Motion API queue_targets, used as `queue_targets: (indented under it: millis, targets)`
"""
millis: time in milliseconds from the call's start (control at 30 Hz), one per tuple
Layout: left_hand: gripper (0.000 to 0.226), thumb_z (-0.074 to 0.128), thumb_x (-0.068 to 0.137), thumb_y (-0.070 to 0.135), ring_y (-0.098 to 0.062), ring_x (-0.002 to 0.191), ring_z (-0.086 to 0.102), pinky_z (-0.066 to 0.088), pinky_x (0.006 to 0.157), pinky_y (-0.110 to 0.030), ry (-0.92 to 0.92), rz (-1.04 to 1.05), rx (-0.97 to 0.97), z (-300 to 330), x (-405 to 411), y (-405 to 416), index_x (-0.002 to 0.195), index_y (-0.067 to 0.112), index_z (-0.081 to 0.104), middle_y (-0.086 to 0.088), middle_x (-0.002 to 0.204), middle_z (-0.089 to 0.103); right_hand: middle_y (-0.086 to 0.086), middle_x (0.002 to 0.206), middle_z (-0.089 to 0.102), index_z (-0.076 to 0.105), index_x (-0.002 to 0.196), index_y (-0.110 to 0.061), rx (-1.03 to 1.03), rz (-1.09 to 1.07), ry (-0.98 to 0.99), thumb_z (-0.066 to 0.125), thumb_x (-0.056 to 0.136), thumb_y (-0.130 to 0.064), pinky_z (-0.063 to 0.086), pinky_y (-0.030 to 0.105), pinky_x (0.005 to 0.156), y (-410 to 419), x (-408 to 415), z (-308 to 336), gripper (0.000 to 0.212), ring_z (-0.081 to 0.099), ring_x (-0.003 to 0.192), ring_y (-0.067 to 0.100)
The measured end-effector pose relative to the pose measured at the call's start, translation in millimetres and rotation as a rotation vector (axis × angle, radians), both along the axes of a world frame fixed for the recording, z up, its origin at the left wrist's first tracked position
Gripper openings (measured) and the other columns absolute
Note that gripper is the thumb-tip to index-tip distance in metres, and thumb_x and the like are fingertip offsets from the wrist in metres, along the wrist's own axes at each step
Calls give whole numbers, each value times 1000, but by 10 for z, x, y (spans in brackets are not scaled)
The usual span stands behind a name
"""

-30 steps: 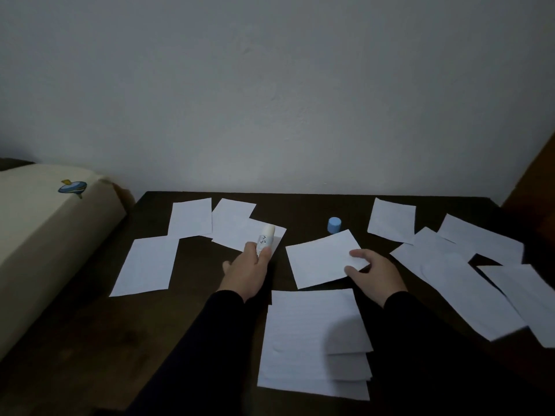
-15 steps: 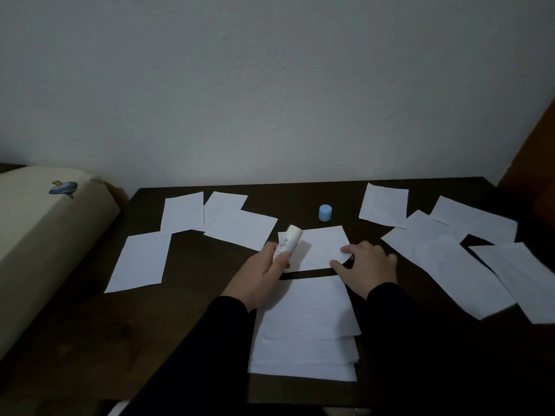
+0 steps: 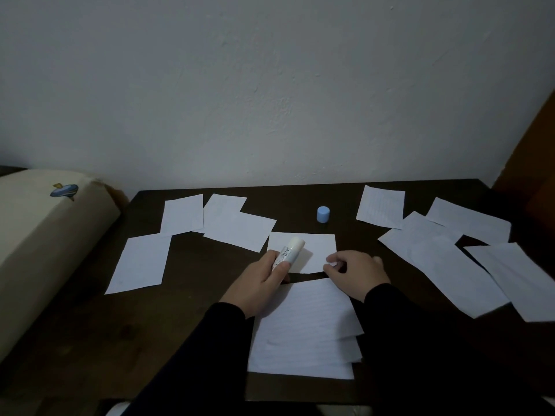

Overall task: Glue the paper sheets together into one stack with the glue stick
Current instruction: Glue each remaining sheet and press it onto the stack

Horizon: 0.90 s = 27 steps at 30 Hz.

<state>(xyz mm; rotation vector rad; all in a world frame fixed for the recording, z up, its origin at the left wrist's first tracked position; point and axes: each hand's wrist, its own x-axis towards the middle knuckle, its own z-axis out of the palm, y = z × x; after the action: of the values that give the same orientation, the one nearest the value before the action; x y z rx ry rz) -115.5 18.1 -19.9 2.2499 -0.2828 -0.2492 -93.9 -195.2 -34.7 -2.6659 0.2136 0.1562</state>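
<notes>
My left hand (image 3: 258, 283) grips an uncapped white glue stick (image 3: 289, 253), its tip pointing up and away over a single white sheet (image 3: 318, 247) lying at the table's middle. My right hand (image 3: 356, 273) rests at that sheet's near right corner, fingertips pinching its edge. Just in front of me lies a stack of sheets (image 3: 306, 328), slightly fanned at the right. The stick's blue cap (image 3: 323, 214) stands upright farther back.
Loose white sheets lie scattered on the dark wooden table (image 3: 186, 310): several at the left (image 3: 138, 262) and several overlapping at the right (image 3: 444, 265). A cream cushion (image 3: 39, 235) sits beyond the table's left edge. A wall rises behind the table.
My right hand has drawn the single sheet toward the stack and straightened it. My left hand has carried the glue stick right, over that sheet.
</notes>
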Motion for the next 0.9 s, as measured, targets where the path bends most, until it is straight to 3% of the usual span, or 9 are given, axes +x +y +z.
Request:
queue_targets:
  millis: [67,167,267,333,467,567,667,800,900]
  targets:
    - [28,39,97,53,-6,83,59,49,70,-30,-29,28,-26,27,21,-11,105,30,52,10,93,64,-16,86,56,53,129,-32,-39,39,11,51,95,-43,30,38,105,-33,2,29,35,55,100,9]
    - [29,53,93,48,-1,87,59,50,72,-24,-71,97,-138,63,70,-48,118,34,52,15,100,62,-13,93,51,52,131,-33,-96,97,29,53,94,-44,37,35,101,-131,27,93,39,53,99,9]
    - [31,68,86,41,-4,92,59,52,73,-18,-30,168,-285,78,127,-88,114,35,59,16,103,61,-13,96,51,54,128,-35,-91,195,86,59,91,-44,36,31,97,-232,38,119,39,50,96,7]
    - [34,74,81,39,-10,94,60,54,73,-22,38,232,-346,83,157,-131,110,32,59,9,105,59,-14,98,52,54,126,-37,-75,237,138,61,88,-46,34,30,97,-271,32,136,40,51,96,5]
    - [35,81,74,36,-13,78,61,51,59,-23,139,318,-532,69,240,-263,100,22,62,-3,104,64,-11,119,50,52,130,-37,-103,277,58,57,90,-49,33,31,102,-305,67,139,42,45,111,7]
    - [36,78,74,40,-13,79,59,49,64,-23,201,342,-646,85,300,-367,102,20,67,-5,100,69,-11,141,39,42,139,-37,-153,290,-25,50,94,-50,27,37,109,-327,116,88,48,33,130,11]
    - [34,68,82,47,-15,88,63,53,79,-29,283,383,-680,48,347,-471,105,22,67,-4,102,70,-11,155,24,32,147,-36,-182,340,46,45,96,-50,15,47,115,-328,142,42,55,16,144,14]
    - [36,49,96,44,-12,64,55,51,68,-30,376,350,-811,32,385,-623,107,11,60,-13,105,71,-10,158,19,28,148,-36,-202,376,77,45,97,-45,11,51,116,-340,165,21,55,10,146,16]
    - [26,53,97,33,-10,76,60,52,79,-31,355,251,-734,5,378,-673,116,15,54,-8,113,69,-9,158,18,27,149,-34,-202,393,65,47,96,-44,10,52,116,-359,150,26,58,9,146,16]
